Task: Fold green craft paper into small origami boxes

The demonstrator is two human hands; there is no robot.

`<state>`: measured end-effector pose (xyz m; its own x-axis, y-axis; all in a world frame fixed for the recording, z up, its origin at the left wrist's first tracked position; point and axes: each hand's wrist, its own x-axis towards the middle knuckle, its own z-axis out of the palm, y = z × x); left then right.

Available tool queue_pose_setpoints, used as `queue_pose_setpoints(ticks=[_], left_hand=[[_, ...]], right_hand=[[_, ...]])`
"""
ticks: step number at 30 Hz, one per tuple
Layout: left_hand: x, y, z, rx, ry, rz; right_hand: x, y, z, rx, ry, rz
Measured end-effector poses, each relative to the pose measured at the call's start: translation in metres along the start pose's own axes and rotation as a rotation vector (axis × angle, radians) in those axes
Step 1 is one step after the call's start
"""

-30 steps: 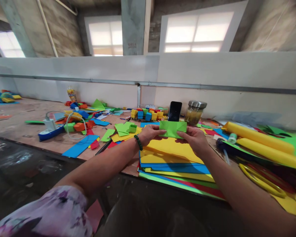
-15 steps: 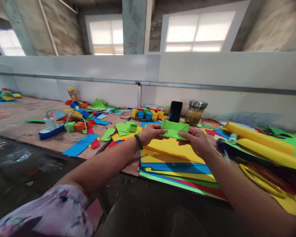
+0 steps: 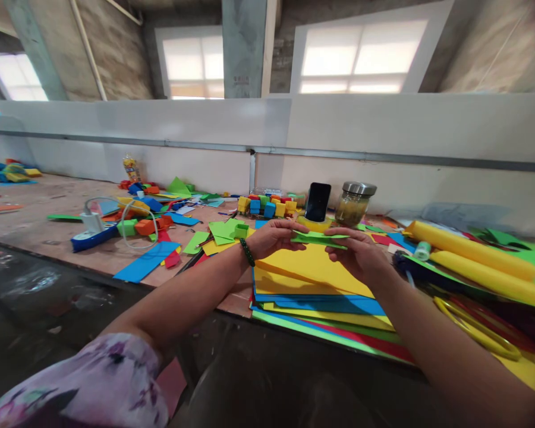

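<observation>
Between my two hands is a piece of folded green paper (image 3: 320,239), seen nearly edge-on as a narrow strip. My left hand (image 3: 277,239) pinches its left end; a dark green bead bracelet circles that wrist. At the other end, my right hand (image 3: 355,252) grips the paper between thumb and fingers. Just below lies a stack of coloured sheets (image 3: 307,270), yellow on top, with blue, green and red edges showing. A small green paper box (image 3: 241,230) sits left of my left hand, beside loose green sheets (image 3: 223,231).
Behind my hands stand a phone (image 3: 317,202) on a yellow base and a lidded glass jar (image 3: 355,205). Small coloured paper cubes (image 3: 267,207) are grouped nearby. Yellow rolls (image 3: 477,249) and yellow-handled scissors (image 3: 477,330) lie right. A power strip (image 3: 93,238) with a cable lies left.
The green paper has tipped from showing its broad creased face to nearly edge-on. My fingers have shifted along its ends, and the phone's yellow base now shows above it.
</observation>
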<state>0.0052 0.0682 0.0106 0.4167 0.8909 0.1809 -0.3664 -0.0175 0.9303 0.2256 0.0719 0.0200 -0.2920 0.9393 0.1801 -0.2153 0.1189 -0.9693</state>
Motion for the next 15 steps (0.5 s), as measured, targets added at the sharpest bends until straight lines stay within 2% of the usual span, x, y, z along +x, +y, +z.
queue_pose_setpoints(ticks=[4, 8, 10, 15], left_hand=[[0.001, 0.003, -0.002, -0.036, 0.011, 0.014], [0.004, -0.004, 0.006, -0.16, 0.005, 0.062], [0.006, -0.012, 0.016, -0.136, -0.012, 0.063], [0.004, -0.024, 0.039, -0.1, 0.027, 0.165]], right_hand=[[-0.002, 0.0, 0.003, -0.041, -0.04, -0.025], [-0.002, 0.008, 0.014, -0.039, 0.081, -0.196], [-0.003, 0.016, 0.019, -0.07, 0.123, -0.288], [-0.008, 0.035, 0.025, -0.481, 0.097, -0.532]])
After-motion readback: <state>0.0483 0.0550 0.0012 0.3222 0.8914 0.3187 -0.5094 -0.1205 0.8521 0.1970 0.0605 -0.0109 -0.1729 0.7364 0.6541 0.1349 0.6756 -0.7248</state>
